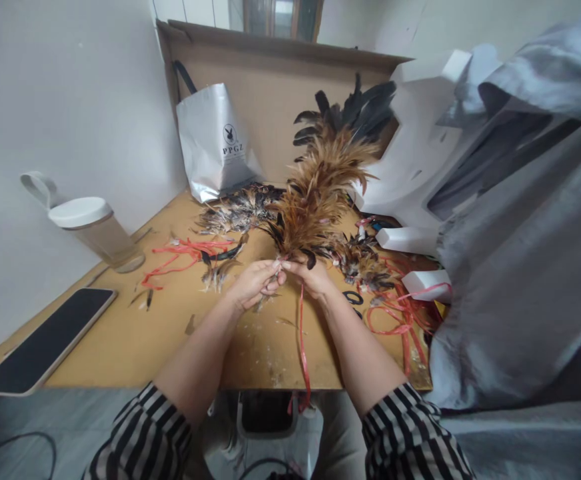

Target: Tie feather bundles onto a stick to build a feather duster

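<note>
My left hand (pixel 255 281) and my right hand (pixel 311 276) meet over the wooden table (pixel 120 340), fingers pinched together at the base of a long bundle of brown and black feathers (pixel 320 180). The bundle fans up and away from my hands towards the cardboard backing. A red plastic string (pixel 302 340) hangs from the pinch point down past the table's front edge. Loose small feathers (pixel 218 272) lie just left of my left hand. Both sleeves are black-and-white striped.
A pile of speckled feathers (pixel 238 210) and a white paper bag (pixel 213 143) stand at the back. Red strings (pixel 180 253) lie left; more red strings (pixel 400 320) and scissors (pixel 353 297) right. A phone (pixel 45 340), a lidded jar (pixel 95 230), white foam (pixel 415 160) and grey cloth (pixel 520 280) surround.
</note>
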`<move>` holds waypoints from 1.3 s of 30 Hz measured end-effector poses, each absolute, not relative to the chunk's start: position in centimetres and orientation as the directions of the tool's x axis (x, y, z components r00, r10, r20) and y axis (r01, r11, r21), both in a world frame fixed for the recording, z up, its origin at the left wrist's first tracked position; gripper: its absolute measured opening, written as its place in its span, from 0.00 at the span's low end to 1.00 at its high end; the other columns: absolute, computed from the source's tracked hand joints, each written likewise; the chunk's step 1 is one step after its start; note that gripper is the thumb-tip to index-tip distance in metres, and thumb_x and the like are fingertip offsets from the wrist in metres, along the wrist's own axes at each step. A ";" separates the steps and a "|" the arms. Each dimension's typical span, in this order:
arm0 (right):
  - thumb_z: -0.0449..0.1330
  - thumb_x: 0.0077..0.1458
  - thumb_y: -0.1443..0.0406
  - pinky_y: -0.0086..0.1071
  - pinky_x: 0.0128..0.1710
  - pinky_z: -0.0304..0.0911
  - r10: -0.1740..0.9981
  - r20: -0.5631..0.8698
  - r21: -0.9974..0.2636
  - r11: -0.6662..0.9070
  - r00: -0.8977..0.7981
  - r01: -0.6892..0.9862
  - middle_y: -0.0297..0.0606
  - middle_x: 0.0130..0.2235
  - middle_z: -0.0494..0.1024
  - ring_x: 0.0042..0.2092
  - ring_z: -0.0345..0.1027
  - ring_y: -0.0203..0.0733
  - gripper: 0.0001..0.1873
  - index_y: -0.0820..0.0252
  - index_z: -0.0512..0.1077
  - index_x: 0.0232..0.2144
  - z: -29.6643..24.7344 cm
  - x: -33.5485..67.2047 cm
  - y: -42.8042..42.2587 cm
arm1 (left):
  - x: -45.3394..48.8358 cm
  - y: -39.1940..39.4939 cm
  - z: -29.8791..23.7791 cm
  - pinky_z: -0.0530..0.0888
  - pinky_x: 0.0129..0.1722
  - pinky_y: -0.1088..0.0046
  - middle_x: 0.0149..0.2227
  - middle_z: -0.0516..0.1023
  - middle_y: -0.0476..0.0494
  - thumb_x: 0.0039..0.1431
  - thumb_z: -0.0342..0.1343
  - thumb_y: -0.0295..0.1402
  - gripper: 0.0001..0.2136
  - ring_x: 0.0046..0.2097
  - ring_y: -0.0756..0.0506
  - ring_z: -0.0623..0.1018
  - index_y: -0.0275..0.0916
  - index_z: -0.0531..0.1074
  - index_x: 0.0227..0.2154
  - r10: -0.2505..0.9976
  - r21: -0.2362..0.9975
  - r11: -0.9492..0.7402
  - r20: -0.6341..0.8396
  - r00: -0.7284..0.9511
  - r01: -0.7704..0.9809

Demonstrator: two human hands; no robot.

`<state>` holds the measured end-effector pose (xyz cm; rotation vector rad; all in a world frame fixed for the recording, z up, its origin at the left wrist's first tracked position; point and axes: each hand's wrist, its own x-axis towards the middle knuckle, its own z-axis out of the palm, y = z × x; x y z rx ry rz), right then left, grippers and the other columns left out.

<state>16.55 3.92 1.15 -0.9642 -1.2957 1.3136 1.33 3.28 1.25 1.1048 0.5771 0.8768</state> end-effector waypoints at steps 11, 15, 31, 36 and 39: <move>0.63 0.40 0.55 0.28 0.29 0.57 0.968 0.252 -0.967 0.252 0.014 0.050 0.32 0.23 0.71 0.26 0.62 0.34 0.14 0.62 0.70 0.20 0.0 15.9 5.0 | 1.9 3.8 0.3 0.49 0.17 0.78 0.14 0.58 0.55 0.52 0.53 0.45 0.17 0.16 0.56 0.55 0.35 0.65 0.19 0.933 0.971 -0.128 0.187 0.308 -0.201; 0.59 0.45 0.56 0.27 0.27 0.54 0.971 0.239 -0.962 0.235 0.014 0.138 0.29 0.20 0.66 0.25 0.57 0.33 0.14 0.60 0.66 0.17 -0.2 15.8 4.9 | 2.2 4.0 0.0 0.51 0.18 0.78 0.15 0.60 0.54 0.52 0.53 0.44 0.16 0.17 0.56 0.55 0.36 0.65 0.19 0.945 0.975 -0.180 0.208 0.251 -0.133; 0.53 0.49 0.60 0.26 0.26 0.53 0.909 0.416 -0.886 0.410 -0.017 0.216 0.29 0.20 0.62 0.24 0.53 0.32 0.13 0.61 0.64 0.18 -0.9 12.9 3.7 | 2.3 5.1 -2.3 0.65 0.29 0.76 0.23 0.70 0.49 0.53 0.49 0.30 0.08 0.27 0.50 0.68 0.35 0.70 0.24 0.918 0.914 -0.391 0.395 -0.024 0.107; 0.56 0.46 0.58 0.25 0.22 0.49 0.944 0.321 -0.926 0.297 0.073 0.233 0.27 0.18 0.59 0.21 0.50 0.31 0.13 0.61 0.65 0.18 -0.9 12.8 4.0 | 2.2 4.8 -2.4 0.67 0.35 0.74 0.27 0.74 0.46 0.55 0.47 0.30 0.09 0.31 0.48 0.72 0.35 0.72 0.30 0.879 0.857 -0.439 0.472 -0.067 0.272; 0.58 0.44 0.55 0.25 0.20 0.46 0.959 0.253 -0.939 0.211 0.129 0.271 0.26 0.17 0.58 0.20 0.48 0.30 0.14 0.61 0.69 0.22 -1.0 12.9 4.3 | 2.3 5.1 -3.0 0.68 0.38 0.72 0.30 0.75 0.43 0.56 0.47 0.30 0.09 0.34 0.47 0.73 0.35 0.72 0.34 0.874 0.860 -0.447 0.479 -0.085 0.247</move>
